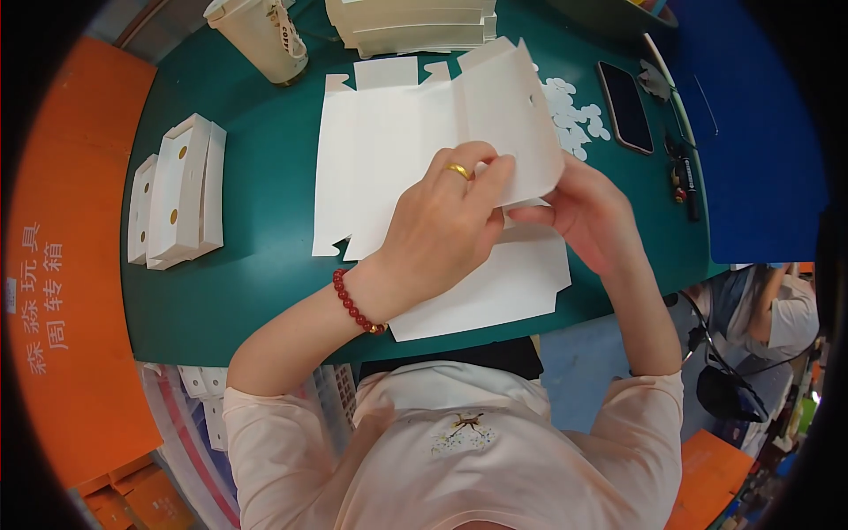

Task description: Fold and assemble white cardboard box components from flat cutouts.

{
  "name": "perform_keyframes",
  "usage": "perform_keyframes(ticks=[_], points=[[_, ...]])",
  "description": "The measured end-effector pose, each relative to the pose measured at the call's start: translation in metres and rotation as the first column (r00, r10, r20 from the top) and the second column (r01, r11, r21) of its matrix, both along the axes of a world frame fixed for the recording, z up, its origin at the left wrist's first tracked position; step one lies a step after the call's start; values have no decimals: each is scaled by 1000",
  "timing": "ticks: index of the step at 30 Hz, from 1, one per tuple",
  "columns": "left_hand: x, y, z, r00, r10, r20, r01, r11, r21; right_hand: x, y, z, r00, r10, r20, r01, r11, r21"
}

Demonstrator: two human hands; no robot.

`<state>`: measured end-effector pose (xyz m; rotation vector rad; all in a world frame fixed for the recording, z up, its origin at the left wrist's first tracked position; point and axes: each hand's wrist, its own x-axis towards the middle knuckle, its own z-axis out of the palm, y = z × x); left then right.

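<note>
A flat white die-cut cardboard box blank [371, 159] with tabs and notches lies on the green table in front of me. One of its right-hand panels [512, 115] is lifted and folded up, with a small slot near its upper corner. My left hand [442, 221] is closed on this panel's lower part, thumb and fingers pinching the card. At the panel's lower right corner my right hand [592, 208] grips the edge, with fingers partly hidden behind the card. Another flat white piece [495, 291] shows under my hands; whether it belongs to the same blank I cannot tell.
Folded white boxes with gold dots [184, 199] stand at the left. A paper cup [261, 44] and a stack of white card [411, 26] are at the back. Small white discs [574, 115] and a phone [625, 108] lie to the right. Another person [786, 309] sits at far right.
</note>
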<state>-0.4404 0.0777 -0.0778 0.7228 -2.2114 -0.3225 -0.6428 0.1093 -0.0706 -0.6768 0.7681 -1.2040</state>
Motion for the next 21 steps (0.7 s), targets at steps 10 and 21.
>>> perform_keyframes(ticks=[10,21], points=[[-9,-1,-10,997,-41,-70,54,981,188,5,-17,-2,886,-12,-464,0,1000,-25],[-20,-14,-7,999,-24,-40,29,992,121,-8,-38,2,800,84,-593,-51,996,73]])
